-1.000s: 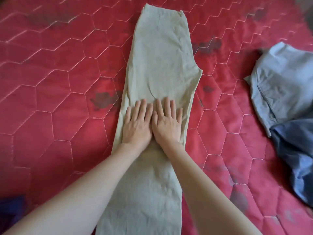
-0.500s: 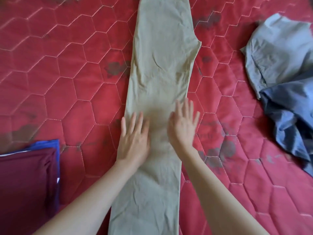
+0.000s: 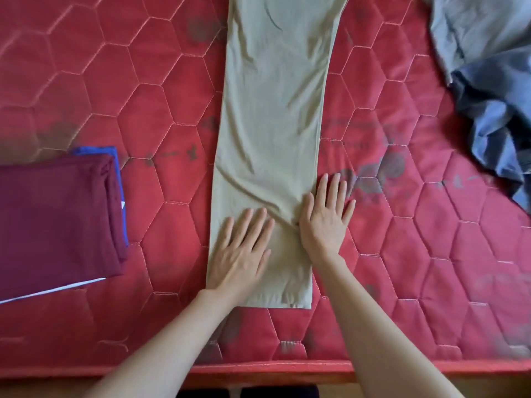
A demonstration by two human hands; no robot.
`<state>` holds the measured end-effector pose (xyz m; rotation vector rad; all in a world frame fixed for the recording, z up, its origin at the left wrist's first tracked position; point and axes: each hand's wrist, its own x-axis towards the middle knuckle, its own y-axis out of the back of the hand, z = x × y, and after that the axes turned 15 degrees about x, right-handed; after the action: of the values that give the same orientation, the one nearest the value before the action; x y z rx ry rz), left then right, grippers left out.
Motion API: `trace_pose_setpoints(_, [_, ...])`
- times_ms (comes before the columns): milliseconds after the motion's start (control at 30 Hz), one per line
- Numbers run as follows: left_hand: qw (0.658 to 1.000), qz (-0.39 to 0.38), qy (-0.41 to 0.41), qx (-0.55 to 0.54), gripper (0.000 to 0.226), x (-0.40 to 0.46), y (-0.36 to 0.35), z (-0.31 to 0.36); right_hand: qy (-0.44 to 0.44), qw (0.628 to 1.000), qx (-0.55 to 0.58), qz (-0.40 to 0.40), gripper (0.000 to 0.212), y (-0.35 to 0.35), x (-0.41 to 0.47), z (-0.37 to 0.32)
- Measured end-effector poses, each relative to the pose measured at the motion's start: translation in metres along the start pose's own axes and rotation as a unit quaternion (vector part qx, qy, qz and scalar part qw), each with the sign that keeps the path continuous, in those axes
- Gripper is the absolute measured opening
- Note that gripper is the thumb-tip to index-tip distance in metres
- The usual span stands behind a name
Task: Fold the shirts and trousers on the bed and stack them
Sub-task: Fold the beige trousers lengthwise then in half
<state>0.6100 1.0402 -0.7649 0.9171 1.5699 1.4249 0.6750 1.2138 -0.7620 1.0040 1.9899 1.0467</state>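
The khaki trousers lie flat under both palms, folded lengthwise into one long strip running away from the fingertips, their hem just behind the wrists. Left of the left hand sits a folded maroon shirt atop a blue garment (only its edge shows). Far right of the right hand, a grey garment and a dark blue garment lie crumpled.
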Motion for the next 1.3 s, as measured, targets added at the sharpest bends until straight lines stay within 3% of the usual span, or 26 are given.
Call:
trace_pose_setpoints(167, [0.999, -0.003, 0.041, -0.022, 0.054, -0.002, 0.017, -0.013, 0.037, 0.993, 0.088, 0.062, 0.039, 0.012, -0.032, -0.019])
trace_pose_setpoints(300, [0.984, -0.044, 0.15, -0.081, 0.058, 0.003, 0.026, -0.03, -0.102, 0.973, 0.188, 0.084, 0.027, 0.008, -0.037, -0.034])
trace_pose_setpoints(400, [0.973, -0.001, 0.186, -0.135, 0.059, -0.001, 0.031, -0.029, -0.153, 0.952, 0.244, 0.105, 0.024, 0.008, -0.038, -0.035])
trace_pose_setpoints(533, [0.92, 0.046, 0.311, -0.232, 0.053, -0.003, 0.035, -0.026, -0.209, 0.939, 0.26, 0.081, 0.028, 0.013, -0.031, -0.034])
trace_pose_setpoints(700, [0.875, 0.01, 0.406, -0.265, 0.038, -0.005, 0.034, -0.029, -0.155, 0.944, 0.264, 0.122, 0.024, 0.018, -0.029, -0.033])
trace_pose_setpoints(833, [0.87, -0.011, 0.43, -0.242, 0.025, -0.009, 0.037, -0.026, -0.198, 0.953, 0.214, 0.083, 0.026, 0.016, -0.035, -0.025])
trace_pose_setpoints(967, [0.866, -0.04, 0.441, -0.231, 0.019, -0.022, 0.042, -0.022, -0.148, 0.972, 0.177, 0.047, 0.035, 0.02, -0.048, -0.015])
trace_pose_setpoints(1133, [0.863, -0.076, 0.437, -0.242, 0.016, -0.039, 0.045, -0.021, -0.113, 0.983, 0.141, 0.031, 0.03, 0.028, -0.063, -0.002])
trace_pose_setpoints(1300, [0.881, -0.077, 0.412, -0.218, 0.016, -0.047, 0.042, -0.018, -0.183, 0.971, 0.155, 0.021, 0.022, 0.026, -0.069, 0.004])
